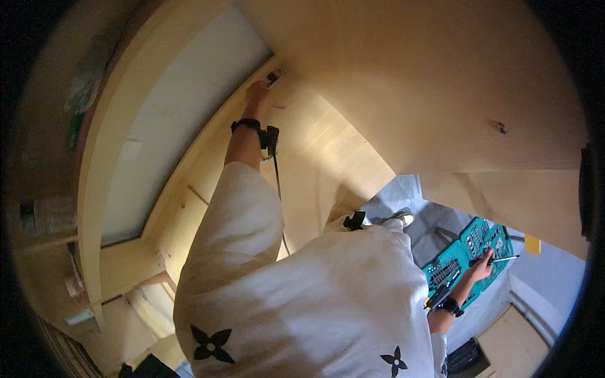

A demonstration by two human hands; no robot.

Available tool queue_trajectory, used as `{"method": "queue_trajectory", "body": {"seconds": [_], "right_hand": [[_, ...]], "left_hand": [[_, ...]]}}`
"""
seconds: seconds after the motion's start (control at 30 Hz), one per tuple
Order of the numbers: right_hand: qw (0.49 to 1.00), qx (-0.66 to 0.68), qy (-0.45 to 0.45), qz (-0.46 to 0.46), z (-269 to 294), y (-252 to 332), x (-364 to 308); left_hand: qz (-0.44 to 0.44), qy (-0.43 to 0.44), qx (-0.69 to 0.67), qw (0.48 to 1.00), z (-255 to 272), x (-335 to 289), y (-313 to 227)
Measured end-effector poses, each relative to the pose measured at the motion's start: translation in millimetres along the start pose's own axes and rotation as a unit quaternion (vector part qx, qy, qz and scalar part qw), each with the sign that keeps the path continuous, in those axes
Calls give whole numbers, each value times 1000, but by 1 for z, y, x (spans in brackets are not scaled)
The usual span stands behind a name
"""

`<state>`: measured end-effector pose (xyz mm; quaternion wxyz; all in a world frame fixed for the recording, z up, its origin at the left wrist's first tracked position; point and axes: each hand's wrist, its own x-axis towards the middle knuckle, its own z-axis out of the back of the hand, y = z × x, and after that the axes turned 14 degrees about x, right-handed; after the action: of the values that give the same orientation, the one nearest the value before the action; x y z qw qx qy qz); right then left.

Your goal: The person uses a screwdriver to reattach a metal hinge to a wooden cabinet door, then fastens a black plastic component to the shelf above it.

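Observation:
My left hand (257,96) reaches to the far corner of a light wooden cabinet, its fingers curled beside a small dark fitting (273,77). What the fingers hold, if anything, is too small to make out. A black strap with a box-like device (269,141) and a cable is on that wrist. Out to the right, my right hand (482,267) is closed around a screwdriver (505,259), its thin shaft pointing right. Below that hand lies an open green tool case (446,266) with rows of bits and sockets. The right wrist also wears a black strap (452,307).
Wooden panels (409,82) surround me above and ahead; the large one has a small hole (501,128). A pale recessed panel (179,113) runs along the left behind a curved-looking wooden rail (94,183). A shoe (405,218) rests on the grey floor (403,195).

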<state>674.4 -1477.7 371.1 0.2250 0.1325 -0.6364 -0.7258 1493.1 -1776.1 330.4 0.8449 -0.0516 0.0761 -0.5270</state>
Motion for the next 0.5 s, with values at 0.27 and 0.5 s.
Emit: {"method": "queue_trajectory", "body": {"seconds": [0.27, 0.5], "right_hand": [[997, -6, -10, -74, 34, 19, -68], [994, -79, 18, -67, 38, 43, -78]], "left_hand": [[-86, -86, 127, 984, -51, 78, 20], [26, 81, 208, 974, -113, 109, 20]]}}
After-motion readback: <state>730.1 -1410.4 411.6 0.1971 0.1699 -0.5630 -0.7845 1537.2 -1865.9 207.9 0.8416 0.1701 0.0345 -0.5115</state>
